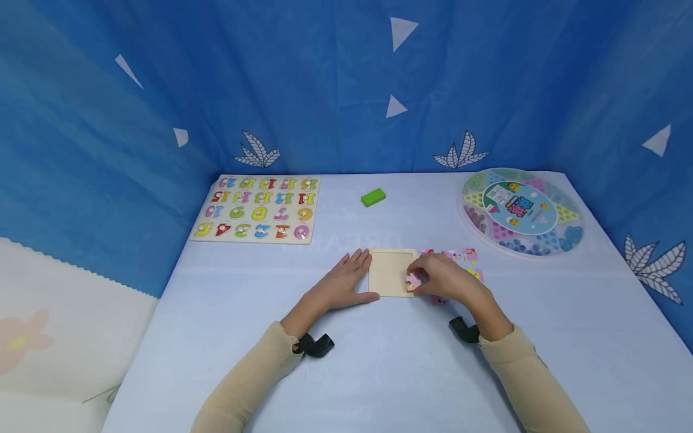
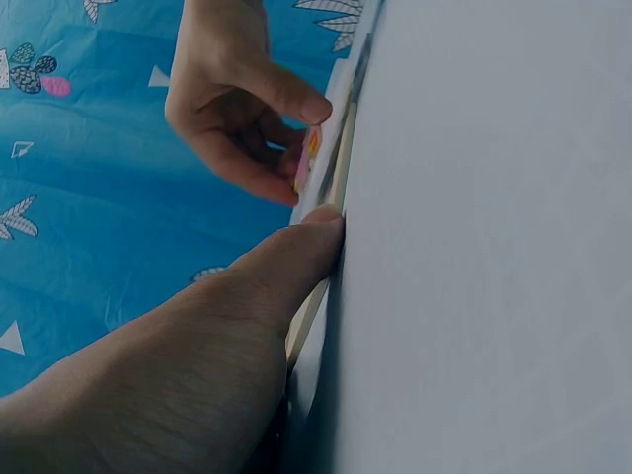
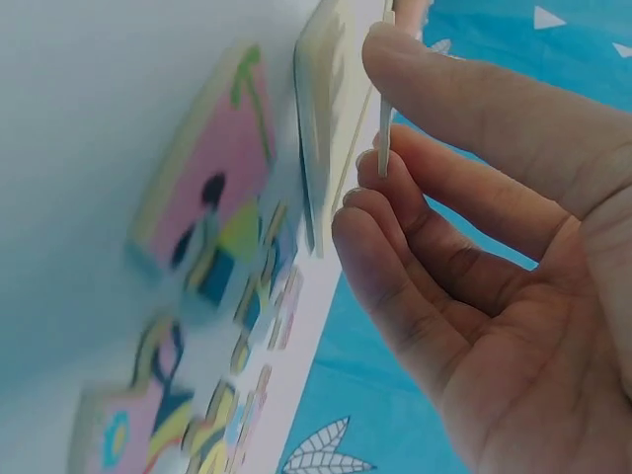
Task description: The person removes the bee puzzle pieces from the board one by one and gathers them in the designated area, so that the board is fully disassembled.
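A shallow wooden puzzle tray [image 1: 391, 273] with a raised border lies on the table, its inside bare. My left hand [image 1: 343, 281] rests at its left edge, fingers extended, with the thumb along the near left corner. Over the tray's right side, my right hand [image 1: 448, 278] pinches a pink jigsaw piece [image 1: 413, 281] between thumb and fingers. From the right wrist view that piece [image 3: 386, 109] appears edge-on, close over the tray [image 3: 331, 109]. Several loose pink jigsaw pieces [image 1: 470, 255] lie right of the tray, partly hidden under the right hand.
A number puzzle board [image 1: 254, 236] lies at the back left. A green block [image 1: 373, 197] sits behind the tray. At the back right is a round plastic case [image 1: 520, 207] of coloured beads. Blue patterned cloth [image 1: 335, 84] hangs behind the table.
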The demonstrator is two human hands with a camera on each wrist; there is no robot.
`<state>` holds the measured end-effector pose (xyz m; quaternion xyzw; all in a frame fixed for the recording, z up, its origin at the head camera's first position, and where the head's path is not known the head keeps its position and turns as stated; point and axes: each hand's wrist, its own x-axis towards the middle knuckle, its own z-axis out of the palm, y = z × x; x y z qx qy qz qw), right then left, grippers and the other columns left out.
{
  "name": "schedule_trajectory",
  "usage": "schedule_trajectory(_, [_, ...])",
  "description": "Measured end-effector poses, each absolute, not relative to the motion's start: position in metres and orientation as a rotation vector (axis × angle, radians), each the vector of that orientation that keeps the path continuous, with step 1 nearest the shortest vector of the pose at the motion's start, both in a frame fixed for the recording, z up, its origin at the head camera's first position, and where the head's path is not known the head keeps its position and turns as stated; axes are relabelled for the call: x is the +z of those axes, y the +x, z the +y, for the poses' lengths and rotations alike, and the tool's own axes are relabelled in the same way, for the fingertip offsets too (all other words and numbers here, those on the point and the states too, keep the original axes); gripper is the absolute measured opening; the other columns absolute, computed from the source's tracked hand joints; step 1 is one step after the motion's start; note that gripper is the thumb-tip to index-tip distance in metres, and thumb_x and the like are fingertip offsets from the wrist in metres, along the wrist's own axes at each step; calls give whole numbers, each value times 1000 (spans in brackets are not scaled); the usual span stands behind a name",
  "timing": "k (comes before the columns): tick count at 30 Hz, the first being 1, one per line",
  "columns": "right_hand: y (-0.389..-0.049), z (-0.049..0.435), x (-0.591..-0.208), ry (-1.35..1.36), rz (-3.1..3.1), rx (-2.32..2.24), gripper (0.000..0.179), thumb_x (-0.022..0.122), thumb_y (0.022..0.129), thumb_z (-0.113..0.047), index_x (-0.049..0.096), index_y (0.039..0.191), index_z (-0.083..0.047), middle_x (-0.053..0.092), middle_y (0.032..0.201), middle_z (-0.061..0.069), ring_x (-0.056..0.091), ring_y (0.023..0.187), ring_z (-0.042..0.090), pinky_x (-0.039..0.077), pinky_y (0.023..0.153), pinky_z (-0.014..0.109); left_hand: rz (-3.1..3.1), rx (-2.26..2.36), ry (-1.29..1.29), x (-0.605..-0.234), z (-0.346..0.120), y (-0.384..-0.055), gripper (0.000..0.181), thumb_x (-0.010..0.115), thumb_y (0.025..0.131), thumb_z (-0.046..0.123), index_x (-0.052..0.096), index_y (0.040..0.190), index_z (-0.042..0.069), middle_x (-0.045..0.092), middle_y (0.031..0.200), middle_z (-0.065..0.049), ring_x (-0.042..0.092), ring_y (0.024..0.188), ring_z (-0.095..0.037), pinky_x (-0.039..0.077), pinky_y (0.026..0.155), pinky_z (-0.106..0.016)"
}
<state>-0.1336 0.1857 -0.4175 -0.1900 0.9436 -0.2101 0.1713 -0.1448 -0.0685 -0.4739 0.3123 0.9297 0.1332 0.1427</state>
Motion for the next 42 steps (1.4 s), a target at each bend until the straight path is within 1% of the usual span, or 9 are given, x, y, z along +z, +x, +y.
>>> schedule_trajectory(5, [-130, 192, -418, -496, 2699, -571, 42, 84, 75, -18, 71, 112, -5, 68, 98, 3, 54, 83, 15, 53, 80, 33, 2689, 368, 909, -475, -69, -143, 96, 51, 91, 65, 15, 156, 5, 11, 165, -9, 8, 153, -22, 10, 126, -40])
schedule_trajectory(11, [-128, 201, -417, -538, 2715, -574, 40, 83, 75, -17, 70, 111, -3, 67, 91, 1, 54, 81, 14, 50, 73, 30, 2697, 370, 914, -477, -70, -145, 97, 51, 90, 65, 14, 156, 5, 11, 165, -9, 7, 153, -22, 9, 126, -40])
schedule_trajectory(17, [-124, 210, -415, -532, 2723, -574, 41, 82, 76, -17, 69, 113, -3, 68, 96, 2, 57, 86, 16, 52, 79, 36, 2695, 406, 922, -474, -71, -145, 96, 52, 90, 65, 16, 155, 4, 12, 164, -10, 9, 153, -23, 11, 126, -41])
schedule_trajectory(22, [-120, 215, -417, -520, 2742, -567, 43, 83, 76, -18, 69, 113, -2, 69, 96, 3, 58, 83, 15, 53, 75, 33, 2694, 409, 928, -473, -72, -145, 96, 52, 90, 64, 15, 155, 3, 12, 164, -11, 9, 153, -24, 11, 126, -42])
schedule_trajectory(27, [-116, 221, -419, -497, 2766, -562, 44, 85, 74, -18, 70, 112, -3, 70, 98, 4, 57, 83, 14, 54, 74, 31, 2689, 414, 928, -474, -71, -144, 97, 52, 90, 65, 15, 156, 4, 12, 164, -10, 9, 153, -24, 10, 126, -42])
schedule_trajectory(32, [-113, 229, -419, -508, 2781, -578, 42, 85, 74, -17, 70, 111, -3, 68, 93, 3, 55, 80, 14, 53, 71, 30, 2686, 412, 925, -476, -71, -145, 96, 51, 90, 65, 15, 156, 4, 11, 165, -9, 8, 153, -23, 10, 126, -41])
schedule_trajectory(36, [-109, 236, -419, -489, 2795, -575, 42, 84, 74, -15, 70, 112, -3, 68, 94, 3, 55, 81, 15, 53, 73, 31, 2688, 400, 921, -475, -71, -145, 97, 51, 90, 66, 14, 156, 5, 10, 165, -9, 7, 153, -22, 10, 126, -40])
schedule_trajectory(42, [-106, 245, -413, -396, 2780, -580, 46, 84, 76, -18, 69, 117, -3, 66, 96, 4, 54, 85, 17, 53, 76, 34, 2680, 409, 920, -474, -72, -145, 97, 51, 90, 65, 14, 156, 5, 10, 165, -9, 7, 153, -22, 9, 126, -40])
